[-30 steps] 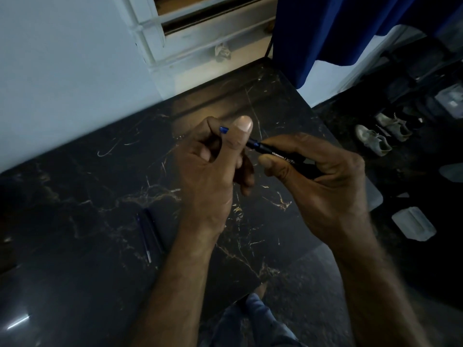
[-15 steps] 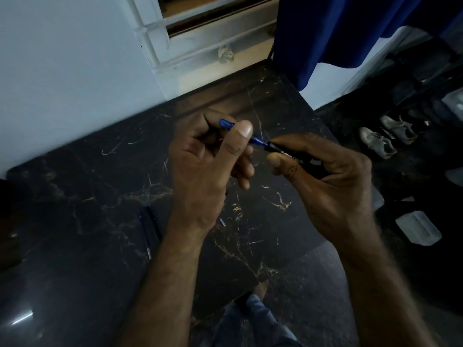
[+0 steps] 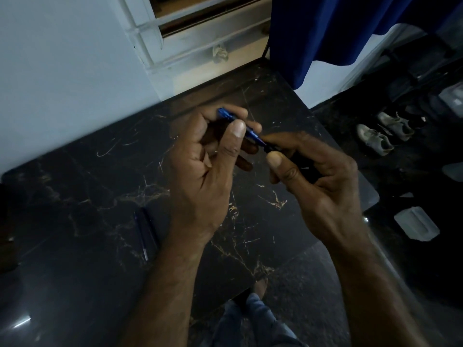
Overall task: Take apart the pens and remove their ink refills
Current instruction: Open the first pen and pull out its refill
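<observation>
Both hands hold one pen above the black marble table (image 3: 87, 196). My left hand (image 3: 208, 166) pinches the pen's blue front part (image 3: 251, 134) between thumb and fingers; its blue end pokes out past the fingers at upper left. My right hand (image 3: 318, 181) grips the black barrel (image 3: 295, 161), mostly hidden inside the fist. The two parts meet in a line between my thumbs. Whether they are separated I cannot tell. Two thin pen pieces (image 3: 145, 234), dark blue and dark, lie side by side on the table next to my left wrist.
A white wall and window frame (image 3: 190, 43) stand behind the table, with a blue curtain (image 3: 338, 28) at upper right. On the dark floor to the right are shoes (image 3: 375, 136) and a clear plastic container (image 3: 416, 226). My leg in jeans (image 3: 253, 321) shows below the table's edge.
My left hand has drawn away up and left, so more of the blue part shows between the two hands. The right hand keeps its grip on the black barrel.
</observation>
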